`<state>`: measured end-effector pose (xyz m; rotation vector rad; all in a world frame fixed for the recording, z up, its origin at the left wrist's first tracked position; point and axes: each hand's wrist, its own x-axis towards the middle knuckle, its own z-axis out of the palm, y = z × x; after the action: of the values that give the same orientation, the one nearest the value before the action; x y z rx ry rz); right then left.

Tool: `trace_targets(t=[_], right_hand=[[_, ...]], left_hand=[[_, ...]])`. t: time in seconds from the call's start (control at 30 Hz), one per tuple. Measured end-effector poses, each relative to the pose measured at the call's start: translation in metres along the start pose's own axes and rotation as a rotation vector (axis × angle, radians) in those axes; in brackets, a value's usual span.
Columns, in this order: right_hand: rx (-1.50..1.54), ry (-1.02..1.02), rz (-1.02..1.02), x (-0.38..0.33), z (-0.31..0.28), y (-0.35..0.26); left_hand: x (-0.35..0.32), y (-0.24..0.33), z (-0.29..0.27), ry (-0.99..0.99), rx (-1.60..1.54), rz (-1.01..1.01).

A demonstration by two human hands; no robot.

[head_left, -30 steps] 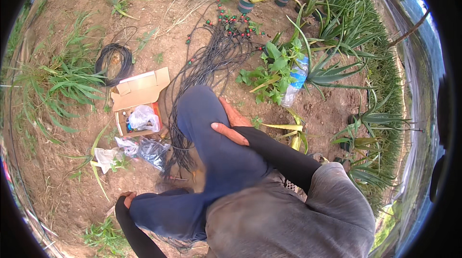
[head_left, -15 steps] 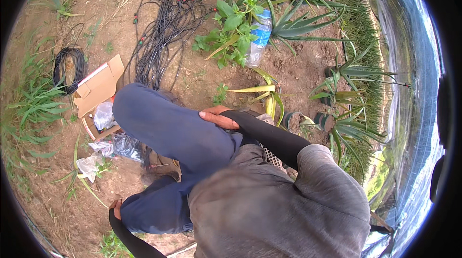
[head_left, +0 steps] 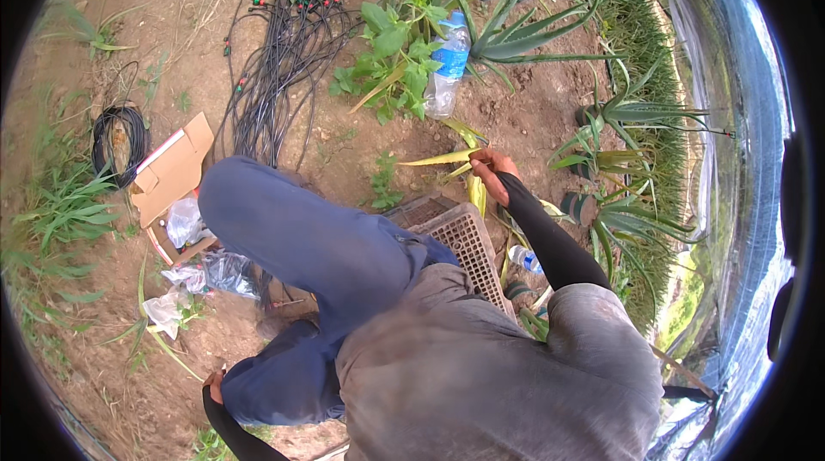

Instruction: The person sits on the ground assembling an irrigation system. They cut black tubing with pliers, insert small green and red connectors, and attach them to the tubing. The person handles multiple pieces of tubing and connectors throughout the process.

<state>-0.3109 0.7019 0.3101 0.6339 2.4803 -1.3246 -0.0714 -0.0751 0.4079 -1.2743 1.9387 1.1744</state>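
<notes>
My right hand (head_left: 492, 176) is raised off my right thigh (head_left: 301, 212), its fingers loosely bent and somewhat apart. In the picture its fingertips overlap a yellowed aloe leaf (head_left: 438, 158); whether they touch it I cannot tell. I see nothing held there. Against my left knee (head_left: 258, 379) lies my left hand (head_left: 214, 385), most of its fingers hidden. Behind the right hand's far side stands a clear plastic bottle (head_left: 447, 66) with a blue label, beside a leafy green plant (head_left: 395, 36). A perforated plastic crate (head_left: 464, 242) is under or beside my hip.
Black thin tubes (head_left: 279, 83) with red-and-green fittings lie ahead. At left are an open cardboard box (head_left: 176, 164), a coil of black tubing (head_left: 120, 143) and plastic bags (head_left: 228, 274). Potted aloes (head_left: 580, 207) stand at right, before plastic sheeting (head_left: 730, 134). Another bottle (head_left: 524, 259) lies near the crate.
My right hand has lifted off the thigh and swung right, toward the yellow leaf. The crate and the second bottle have come into sight. My left hand has barely shifted at the knee.
</notes>
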Motion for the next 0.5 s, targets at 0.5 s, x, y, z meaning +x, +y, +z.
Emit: trace_targets(t=[0.5], right_hand=[[-0.649, 0.458, -0.210, 0.247, 0.008, -0.116]], left_hand=[[-0.004, -0.008, 0.001, 0.207, 0.183, -0.010]])
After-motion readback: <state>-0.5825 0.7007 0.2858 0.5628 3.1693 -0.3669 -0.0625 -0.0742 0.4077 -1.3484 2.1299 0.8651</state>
